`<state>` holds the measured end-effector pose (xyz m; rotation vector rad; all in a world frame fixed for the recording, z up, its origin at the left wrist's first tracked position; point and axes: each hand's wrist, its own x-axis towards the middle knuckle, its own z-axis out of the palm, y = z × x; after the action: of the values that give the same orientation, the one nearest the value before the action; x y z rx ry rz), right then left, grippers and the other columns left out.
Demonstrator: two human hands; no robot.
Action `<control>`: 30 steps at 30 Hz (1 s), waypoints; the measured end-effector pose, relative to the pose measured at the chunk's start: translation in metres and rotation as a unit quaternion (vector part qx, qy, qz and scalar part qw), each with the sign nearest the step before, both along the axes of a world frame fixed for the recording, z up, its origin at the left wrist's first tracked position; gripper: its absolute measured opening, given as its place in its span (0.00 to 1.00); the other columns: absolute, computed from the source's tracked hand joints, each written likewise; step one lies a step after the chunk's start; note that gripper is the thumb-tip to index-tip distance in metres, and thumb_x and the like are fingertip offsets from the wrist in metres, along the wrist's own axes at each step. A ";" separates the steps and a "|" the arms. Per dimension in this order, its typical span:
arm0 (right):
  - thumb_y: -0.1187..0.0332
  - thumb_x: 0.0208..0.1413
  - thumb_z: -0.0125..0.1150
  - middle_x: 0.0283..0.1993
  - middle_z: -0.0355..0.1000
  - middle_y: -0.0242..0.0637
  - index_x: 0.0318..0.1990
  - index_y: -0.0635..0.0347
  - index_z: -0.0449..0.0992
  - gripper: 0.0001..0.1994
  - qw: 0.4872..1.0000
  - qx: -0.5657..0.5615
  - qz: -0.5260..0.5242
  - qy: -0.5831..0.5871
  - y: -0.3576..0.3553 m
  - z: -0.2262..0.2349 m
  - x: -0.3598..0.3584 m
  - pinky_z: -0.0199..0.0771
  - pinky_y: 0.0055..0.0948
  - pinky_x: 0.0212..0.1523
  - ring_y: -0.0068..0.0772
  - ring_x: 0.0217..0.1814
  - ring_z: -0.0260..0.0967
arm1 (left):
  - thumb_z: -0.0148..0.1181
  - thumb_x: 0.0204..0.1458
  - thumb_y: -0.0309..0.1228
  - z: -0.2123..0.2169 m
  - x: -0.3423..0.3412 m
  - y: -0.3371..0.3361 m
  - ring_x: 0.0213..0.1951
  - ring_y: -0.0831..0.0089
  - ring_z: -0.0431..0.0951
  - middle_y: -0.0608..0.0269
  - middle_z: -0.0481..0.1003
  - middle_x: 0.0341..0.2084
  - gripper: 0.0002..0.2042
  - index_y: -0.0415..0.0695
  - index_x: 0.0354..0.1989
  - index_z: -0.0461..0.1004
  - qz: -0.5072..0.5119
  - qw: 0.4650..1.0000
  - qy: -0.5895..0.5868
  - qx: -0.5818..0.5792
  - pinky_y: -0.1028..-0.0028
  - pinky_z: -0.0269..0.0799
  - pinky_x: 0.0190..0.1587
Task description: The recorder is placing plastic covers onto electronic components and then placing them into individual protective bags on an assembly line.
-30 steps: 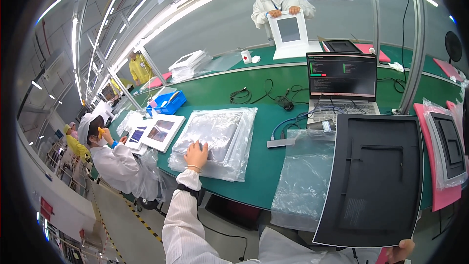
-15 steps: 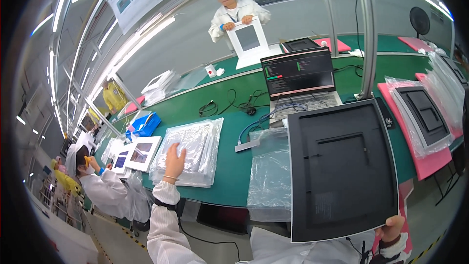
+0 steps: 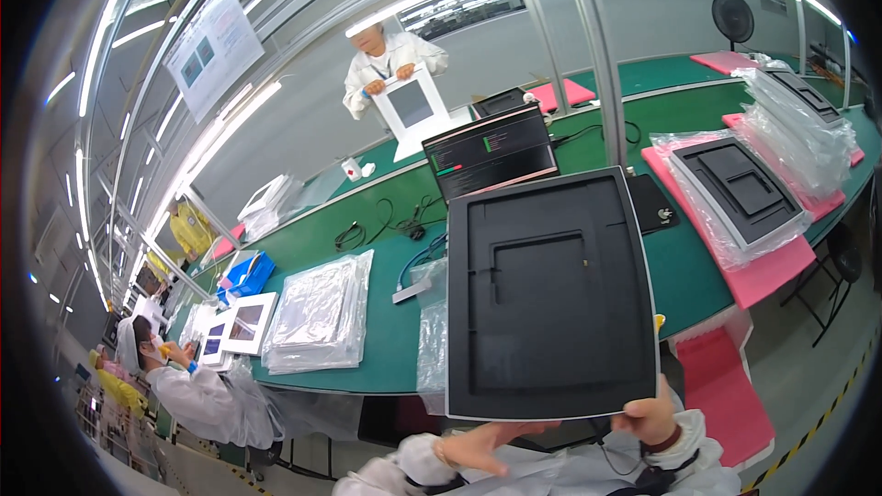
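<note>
My right hand point(image 3: 650, 415) grips the lower right corner of a large black rectangular panel point(image 3: 542, 312) with a recessed back and a thin white edge. The panel is tilted up in front of me, over the table's front edge. Just below its lower edge is my left hand point(image 3: 482, 445), thumb stretched apart from the fingers. Its fingertips reach under the panel's edge and are partly hidden, so whether they touch it does not show. Behind the panel stands an open laptop point(image 3: 491, 152), its keyboard covered from view.
Bagged flat panels point(image 3: 317, 312) lie on the green table to the left. On the right, a pink foam sheet point(image 3: 767, 276) bears a bagged black panel point(image 3: 735, 188). A blue bin point(image 3: 246, 276) and cables point(image 3: 390, 220) are farther back. Co-workers sit left point(image 3: 188, 395) and stand opposite point(image 3: 390, 64).
My left hand has left the bagged panels and come to the black panel's lower edge. The view has turned right, and the black panel now stands more centrally, hiding the laptop's keyboard.
</note>
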<state>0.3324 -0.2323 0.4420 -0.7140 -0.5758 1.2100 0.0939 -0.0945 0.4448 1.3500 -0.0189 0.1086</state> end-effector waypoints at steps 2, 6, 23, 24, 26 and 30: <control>0.68 0.40 0.62 0.20 0.72 0.42 0.36 0.71 0.72 0.16 0.998 -0.024 -0.002 -0.056 0.006 -0.005 -0.013 0.61 0.17 0.13 0.22 0.14 0.64 | 0.61 0.48 0.48 -0.030 0.025 -0.026 0.62 0.61 0.56 0.59 0.57 0.61 0.36 0.45 0.63 0.54 0.105 0.987 -0.100 -0.068 0.63 0.43 0.65; 0.71 0.46 0.59 0.23 0.73 0.39 0.35 0.70 0.73 0.11 0.999 -0.007 -0.010 -0.042 0.020 -0.010 -0.043 0.65 0.17 0.18 0.20 0.17 0.66 | 0.56 0.54 0.41 -0.033 0.059 -0.040 0.60 0.63 0.60 0.58 0.60 0.58 0.29 0.44 0.61 0.55 0.353 0.853 -0.244 -0.297 0.60 0.53 0.62; 0.62 0.54 0.59 0.40 0.73 0.39 0.47 0.68 0.70 0.19 0.925 0.024 0.234 -0.299 0.016 -0.019 0.043 0.72 0.27 0.41 0.30 0.41 0.71 | 0.47 0.49 0.43 -0.005 -0.010 0.007 0.50 0.56 0.71 0.49 0.68 0.51 0.28 0.39 0.57 0.61 0.466 0.767 -0.169 -0.408 0.61 0.65 0.54; 0.68 0.56 0.55 0.36 0.74 0.40 0.45 0.68 0.72 0.14 0.964 -0.043 0.148 -0.216 0.010 -0.025 0.051 0.74 0.27 0.39 0.30 0.38 0.72 | 0.47 0.49 0.43 -0.011 -0.019 0.013 0.48 0.55 0.72 0.49 0.69 0.49 0.28 0.38 0.56 0.61 0.475 0.762 -0.157 -0.412 0.61 0.67 0.53; 0.62 0.62 0.46 0.36 0.74 0.40 0.46 0.69 0.69 0.17 0.990 -0.079 0.001 -0.115 0.011 -0.018 0.066 0.74 0.28 0.36 0.31 0.35 0.73 | 0.47 0.49 0.43 -0.015 -0.037 0.020 0.48 0.55 0.72 0.48 0.70 0.48 0.28 0.37 0.55 0.62 0.432 0.787 -0.148 -0.414 0.61 0.68 0.52; 0.53 0.63 0.41 0.42 0.72 0.40 0.53 0.67 0.64 0.24 0.985 -0.044 0.165 0.001 0.019 -0.007 0.077 0.72 0.29 0.42 0.28 0.41 0.71 | 0.47 0.49 0.40 -0.009 -0.061 0.021 0.42 0.59 0.76 0.48 0.73 0.43 0.25 0.35 0.52 0.64 0.441 0.798 -0.061 -0.406 0.65 0.73 0.45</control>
<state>0.4089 -0.2131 0.4345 -0.7093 -0.6600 1.5507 0.0324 -0.0740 0.4359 0.3838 0.5087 0.8946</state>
